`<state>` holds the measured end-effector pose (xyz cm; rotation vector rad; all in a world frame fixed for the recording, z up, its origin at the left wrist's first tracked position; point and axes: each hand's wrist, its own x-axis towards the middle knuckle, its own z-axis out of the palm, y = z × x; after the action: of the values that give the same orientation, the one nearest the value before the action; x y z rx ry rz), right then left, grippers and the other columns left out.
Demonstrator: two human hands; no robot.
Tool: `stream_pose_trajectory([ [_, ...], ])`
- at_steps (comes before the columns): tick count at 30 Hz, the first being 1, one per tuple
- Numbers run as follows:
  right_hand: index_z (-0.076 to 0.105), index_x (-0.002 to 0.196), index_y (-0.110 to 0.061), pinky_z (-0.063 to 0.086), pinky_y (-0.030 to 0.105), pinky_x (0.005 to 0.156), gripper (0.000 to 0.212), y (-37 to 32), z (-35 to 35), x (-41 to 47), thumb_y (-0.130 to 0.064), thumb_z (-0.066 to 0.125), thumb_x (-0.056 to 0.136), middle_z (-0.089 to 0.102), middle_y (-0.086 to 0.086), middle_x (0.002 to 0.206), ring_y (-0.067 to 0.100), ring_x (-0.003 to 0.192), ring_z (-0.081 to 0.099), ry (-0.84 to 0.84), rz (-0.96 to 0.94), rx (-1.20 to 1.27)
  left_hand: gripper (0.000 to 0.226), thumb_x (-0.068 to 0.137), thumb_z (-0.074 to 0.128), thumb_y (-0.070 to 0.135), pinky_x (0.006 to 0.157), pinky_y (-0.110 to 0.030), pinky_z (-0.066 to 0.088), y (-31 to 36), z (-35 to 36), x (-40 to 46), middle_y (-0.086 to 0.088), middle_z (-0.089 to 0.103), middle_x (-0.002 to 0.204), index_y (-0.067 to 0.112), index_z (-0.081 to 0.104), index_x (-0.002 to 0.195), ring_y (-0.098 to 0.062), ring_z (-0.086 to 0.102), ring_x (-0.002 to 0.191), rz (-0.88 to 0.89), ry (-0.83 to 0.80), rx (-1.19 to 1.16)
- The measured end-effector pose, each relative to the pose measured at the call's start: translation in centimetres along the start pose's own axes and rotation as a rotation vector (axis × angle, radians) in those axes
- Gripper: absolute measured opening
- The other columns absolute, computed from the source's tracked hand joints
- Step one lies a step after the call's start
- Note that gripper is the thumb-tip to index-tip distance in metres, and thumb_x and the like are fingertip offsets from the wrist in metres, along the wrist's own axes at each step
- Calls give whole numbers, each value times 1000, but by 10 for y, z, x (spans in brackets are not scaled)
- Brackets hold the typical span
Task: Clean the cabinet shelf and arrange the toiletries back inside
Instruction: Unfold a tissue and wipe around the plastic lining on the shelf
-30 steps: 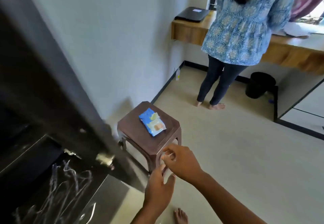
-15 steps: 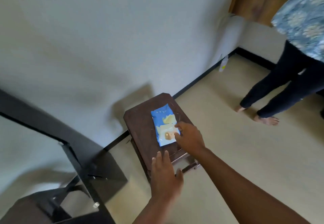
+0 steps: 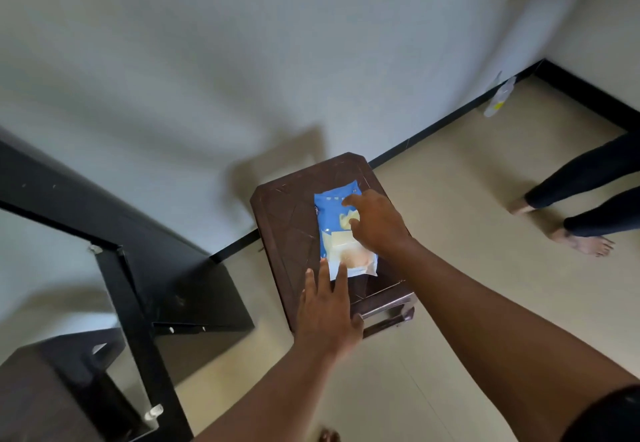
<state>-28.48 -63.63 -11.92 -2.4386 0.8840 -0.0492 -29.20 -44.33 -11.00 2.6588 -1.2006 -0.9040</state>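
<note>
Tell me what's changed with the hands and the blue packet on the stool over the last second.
Both hands moved forward from the stool's near edge. The right hand now lies on the blue packet, fingers spread toward its far end; the left hand rests flat with fingertips at its near edge. Neither has lifted it. The packet stays flat on the brown stool; the view tilted downward.

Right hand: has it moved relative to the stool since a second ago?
Yes. The right hand went from the near corner of the brown stool to over its top, now on the blue wipes pack.
</note>
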Motion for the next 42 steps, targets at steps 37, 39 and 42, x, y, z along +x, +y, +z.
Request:
stream_pose_trajectory([
  [37, 75, 100, -11, 57, 46, 77, 16, -184, -142, -401, -7, 77, 84, 76, 18, 94, 30, 84, 69, 305, 499, 1115, 25, 101, 63, 18, 88, -41, 62, 33, -118, -309, -23, 75, 115, 4, 70, 120, -37, 72, 112, -118, -198, -1638],
  [39, 74, 99, -8, 60, 43, 75, 16, -214, -142, -431, -12, 79, 84, 76, 17, 92, 33, 85, 72, 331, 486, 1053, 20, 100, 63, 12, 81, -37, 64, 14, -125, -340, -25, 75, 114, 2, 71, 115, -38, 73, 109, -24, -209, -1568],
  [42, 74, 94, -6, 59, 39, 72, 16, -264, -140, -467, -17, 80, 84, 73, 22, 88, 35, 77, 70, 303, 435, 942, 21, 99, 64, 10, 68, -29, 63, -30, -142, -386, -22, 77, 109, 0, 72, 116, -36, 76, 99, 84, -214, -1474],
])
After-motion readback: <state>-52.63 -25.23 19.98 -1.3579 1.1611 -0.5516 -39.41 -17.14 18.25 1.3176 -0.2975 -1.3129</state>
